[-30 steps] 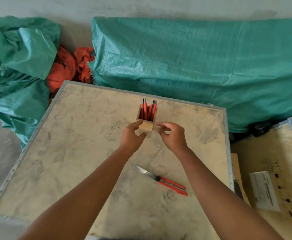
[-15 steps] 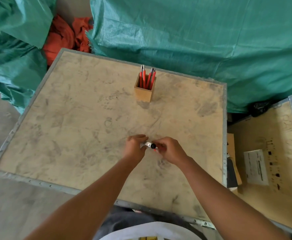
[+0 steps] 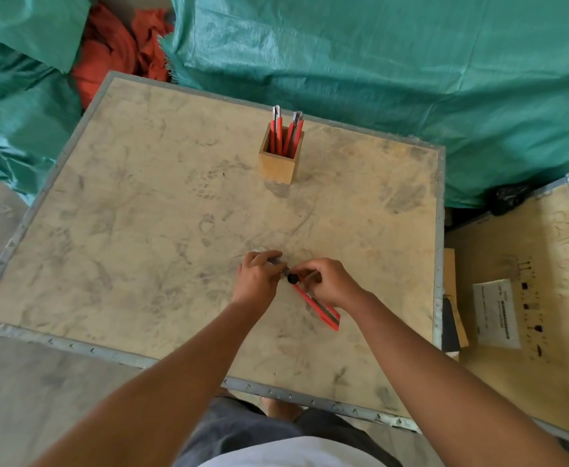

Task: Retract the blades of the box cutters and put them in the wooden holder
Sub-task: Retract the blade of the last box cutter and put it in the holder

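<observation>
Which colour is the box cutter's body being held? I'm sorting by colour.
Red-orange, with a black knob; the box cutter shows best in the head view.

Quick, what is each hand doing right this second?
Left hand: closed on the blade end of the red box cutter.
Right hand: closed on the same cutter's handle, by its black knob.

I'm seeing a red box cutter (image 3: pixel 320 306) with a black knob, a tan wooden holder (image 3: pixel 279 163), a smudged beige table (image 3: pixel 141 230), green tarps (image 3: pixel 377 62), and orange-red cloth (image 3: pixel 114 52).
</observation>
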Demonstrator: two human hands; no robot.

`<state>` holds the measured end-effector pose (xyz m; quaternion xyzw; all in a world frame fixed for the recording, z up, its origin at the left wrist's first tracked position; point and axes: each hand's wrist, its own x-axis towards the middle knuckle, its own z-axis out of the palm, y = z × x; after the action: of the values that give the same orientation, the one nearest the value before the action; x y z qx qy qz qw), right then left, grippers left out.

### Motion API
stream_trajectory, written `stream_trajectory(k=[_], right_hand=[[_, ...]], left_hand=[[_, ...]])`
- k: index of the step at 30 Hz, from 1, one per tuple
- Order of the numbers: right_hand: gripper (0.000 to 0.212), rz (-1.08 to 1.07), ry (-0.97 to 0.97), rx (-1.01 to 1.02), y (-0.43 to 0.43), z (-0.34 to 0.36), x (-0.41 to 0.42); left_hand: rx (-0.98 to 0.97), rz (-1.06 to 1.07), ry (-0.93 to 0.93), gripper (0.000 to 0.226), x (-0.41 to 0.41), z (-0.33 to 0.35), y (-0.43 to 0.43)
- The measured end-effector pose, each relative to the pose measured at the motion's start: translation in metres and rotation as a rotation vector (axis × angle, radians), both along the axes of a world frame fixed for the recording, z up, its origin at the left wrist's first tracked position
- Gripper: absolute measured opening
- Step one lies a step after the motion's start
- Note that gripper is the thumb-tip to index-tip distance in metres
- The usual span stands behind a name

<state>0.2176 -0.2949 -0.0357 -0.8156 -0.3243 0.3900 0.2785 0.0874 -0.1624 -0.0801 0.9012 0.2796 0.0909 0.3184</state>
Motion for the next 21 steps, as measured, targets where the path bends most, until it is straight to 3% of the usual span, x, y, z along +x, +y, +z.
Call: stream_trajectory(k=[8,11,14,18,21], right_hand=[[0.023,-0.220,0.186,0.177,-0.002,0.039,0.000],[0.029,-0.341,0.243,0.319,0.001,0.062,0.000],[0.028,-0.440,0.278,0.465,0.011,0.083,0.003],[0.028,-0.522,0.250,0.574,0.025,0.104,0.002],[0.029,-0.579,0.222,0.641,0.033,0.119,-0.001]], left_hand=[[-0.013,-0.138,-0.233,0.025,-0.001,0.056,0.023],[-0.067,-0.058,-0.329,0.033,-0.009,0.091,0.022],[-0.234,0.030,-0.291,0.041,-0.020,0.120,0.010],[-0.656,0.089,-0.162,0.052,-0.031,0.139,-0.002],[-0.794,0.060,-0.137,0.062,-0.038,0.148,-0.010]])
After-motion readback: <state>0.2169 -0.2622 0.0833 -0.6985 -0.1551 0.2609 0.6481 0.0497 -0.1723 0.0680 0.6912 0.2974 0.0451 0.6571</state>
